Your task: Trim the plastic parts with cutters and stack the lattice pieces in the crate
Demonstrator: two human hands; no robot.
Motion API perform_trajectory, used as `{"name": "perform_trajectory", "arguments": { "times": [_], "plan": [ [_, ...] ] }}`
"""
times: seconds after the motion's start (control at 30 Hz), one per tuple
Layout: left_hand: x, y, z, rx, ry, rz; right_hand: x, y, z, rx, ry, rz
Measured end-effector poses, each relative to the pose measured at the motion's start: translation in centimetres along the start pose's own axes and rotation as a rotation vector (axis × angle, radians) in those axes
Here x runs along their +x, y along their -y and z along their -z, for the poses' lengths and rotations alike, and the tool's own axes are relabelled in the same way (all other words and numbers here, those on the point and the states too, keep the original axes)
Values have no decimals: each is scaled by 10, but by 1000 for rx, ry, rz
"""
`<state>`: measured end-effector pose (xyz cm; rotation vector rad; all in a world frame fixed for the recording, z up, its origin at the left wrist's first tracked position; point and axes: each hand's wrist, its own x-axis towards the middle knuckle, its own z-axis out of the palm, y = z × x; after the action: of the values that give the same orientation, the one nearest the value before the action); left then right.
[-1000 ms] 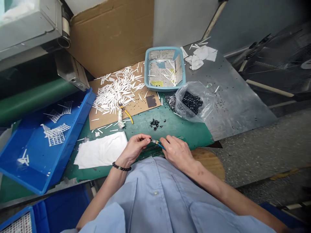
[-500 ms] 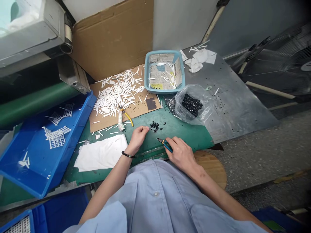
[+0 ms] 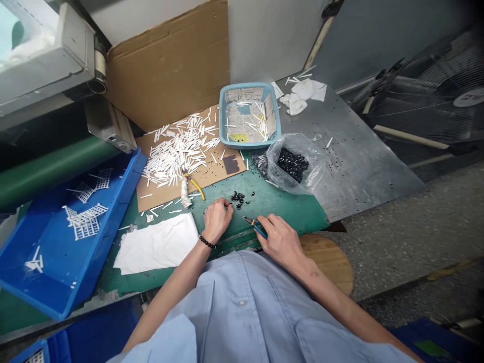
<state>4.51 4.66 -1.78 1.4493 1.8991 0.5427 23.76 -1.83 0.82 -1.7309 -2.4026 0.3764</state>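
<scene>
My left hand [image 3: 218,220], a beaded bracelet at its wrist, is closed in a pinch at the left edge of a small pile of shiny black pieces [image 3: 238,198]. A dark bit shows at its fingertips, apparently one small black piece. Wrapped round blue-handled side cutters [image 3: 260,229] is my right hand [image 3: 282,239]. The cutters' jaws point left, just below the pile and apart from it. Behind the pile stands a clear plastic bag [image 3: 315,174] full of similar black pieces. Both hands rest low over the green mat [image 3: 298,212].
White sticks [image 3: 177,151] lie heaped on cardboard [image 3: 151,199], with yellow-handled pliers [image 3: 197,189] beside them. A light blue basket [image 3: 278,123] holds a few sticks on newspaper. At left are a white cloth [image 3: 157,244] and a blue tray [image 3: 45,282]; a fan [image 3: 446,96] stands at right.
My left hand has turned and drawn slightly down, its fingertips still by the black pile. My right hand keeps the cutters in nearly the same place. The whole view has shifted a little.
</scene>
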Motion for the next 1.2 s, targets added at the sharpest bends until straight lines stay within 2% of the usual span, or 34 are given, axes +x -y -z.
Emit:
{"name": "perform_trajectory", "arguments": {
  "times": [0.1,0.3,0.4,0.47,0.63,1.0,1.2],
  "plan": [
    [-1,2,1,-93,53,61,3,3,2,-8,-8,9],
    [-10,8,22,-653,423,282,12,7,12,-41,-43,76],
    [-17,9,37,-780,593,319,15,6,18,-42,-28,157],
    [-21,10,43,-813,655,324,16,6,22,-42,-7,217],
    [-25,13,46,-834,719,327,17,6,25,-45,29,297],
    [-29,18,42,-781,775,329,17,11,28,-101,91,297],
    [-30,12,44,-767,814,358,15,12,29,-158,121,307]
  ]
}}
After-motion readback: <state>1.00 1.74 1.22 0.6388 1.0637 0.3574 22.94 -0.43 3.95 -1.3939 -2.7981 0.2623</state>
